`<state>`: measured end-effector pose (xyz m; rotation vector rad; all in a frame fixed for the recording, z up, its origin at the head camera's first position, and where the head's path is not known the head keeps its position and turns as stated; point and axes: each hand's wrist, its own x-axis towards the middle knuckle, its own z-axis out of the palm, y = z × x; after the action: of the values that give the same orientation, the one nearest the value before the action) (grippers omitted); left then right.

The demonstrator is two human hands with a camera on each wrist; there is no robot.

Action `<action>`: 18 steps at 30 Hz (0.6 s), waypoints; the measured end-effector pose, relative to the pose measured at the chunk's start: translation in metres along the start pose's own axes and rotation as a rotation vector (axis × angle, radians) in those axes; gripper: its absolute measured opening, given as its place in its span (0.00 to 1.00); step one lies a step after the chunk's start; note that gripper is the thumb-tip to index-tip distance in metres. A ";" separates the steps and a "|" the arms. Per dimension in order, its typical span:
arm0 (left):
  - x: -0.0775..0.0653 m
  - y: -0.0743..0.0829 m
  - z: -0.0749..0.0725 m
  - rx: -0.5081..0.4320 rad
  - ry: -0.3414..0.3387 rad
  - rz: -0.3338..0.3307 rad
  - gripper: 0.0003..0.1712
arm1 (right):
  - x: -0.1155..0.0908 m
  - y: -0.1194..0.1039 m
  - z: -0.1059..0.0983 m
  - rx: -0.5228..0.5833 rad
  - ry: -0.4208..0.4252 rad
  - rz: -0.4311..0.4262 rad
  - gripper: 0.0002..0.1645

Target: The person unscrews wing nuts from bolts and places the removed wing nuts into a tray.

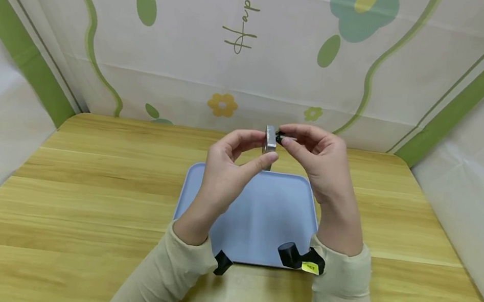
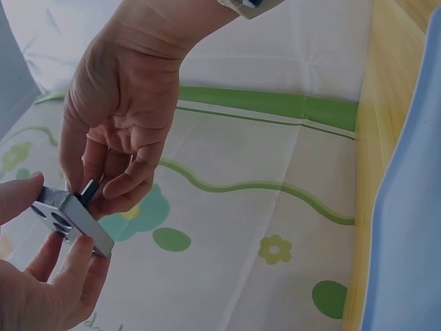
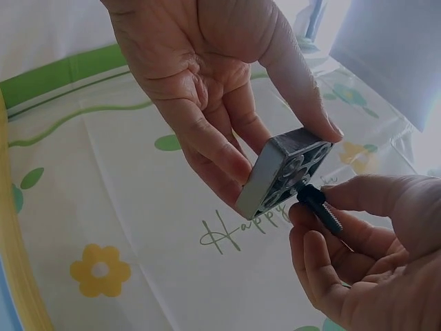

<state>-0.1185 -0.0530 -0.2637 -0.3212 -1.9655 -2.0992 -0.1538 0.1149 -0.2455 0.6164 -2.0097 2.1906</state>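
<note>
Above the far edge of the tray, my left hand (image 1: 226,172) grips a silver metal block (image 1: 269,142) between thumb and fingertips, held up on edge. Round holes show in its face in the left wrist view, and the side seen in the right wrist view has recessed rings. My right hand (image 1: 328,165) pinches a dark bolt (image 3: 318,207) between thumb and fingers. The bolt's thick black end is right at the block's recessed face, while its threaded shank points away from the block (image 3: 275,172). Fingers partly cover the bolt in the head view.
A light blue tray (image 1: 256,215) lies on the wooden table (image 1: 89,212) below both hands. Flower-printed cloth (image 1: 182,49) rises behind the table, with white side panels left and right. Black camera mounts (image 1: 301,257) sit on the sleeve cuffs.
</note>
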 end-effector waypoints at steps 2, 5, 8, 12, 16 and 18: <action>0.000 0.000 0.000 -0.002 0.001 0.002 0.20 | 0.000 0.000 0.000 -0.024 0.002 -0.008 0.17; 0.000 0.000 0.000 -0.001 0.002 0.003 0.20 | 0.000 0.000 0.001 -0.065 0.002 -0.026 0.16; 0.000 0.000 0.000 -0.003 0.002 0.003 0.19 | 0.000 0.000 0.001 -0.098 0.003 -0.045 0.16; 0.000 0.000 0.000 -0.011 0.002 0.008 0.19 | 0.000 0.000 0.002 -0.120 0.002 -0.066 0.17; 0.001 0.000 0.000 -0.016 0.001 0.008 0.19 | 0.000 0.001 0.004 -0.127 -0.001 -0.094 0.19; 0.001 0.000 0.000 -0.017 0.001 0.007 0.19 | 0.000 0.001 0.004 -0.120 0.001 -0.108 0.20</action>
<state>-0.1194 -0.0531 -0.2635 -0.3294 -1.9436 -2.1126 -0.1531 0.1112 -0.2464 0.6913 -2.0381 1.9932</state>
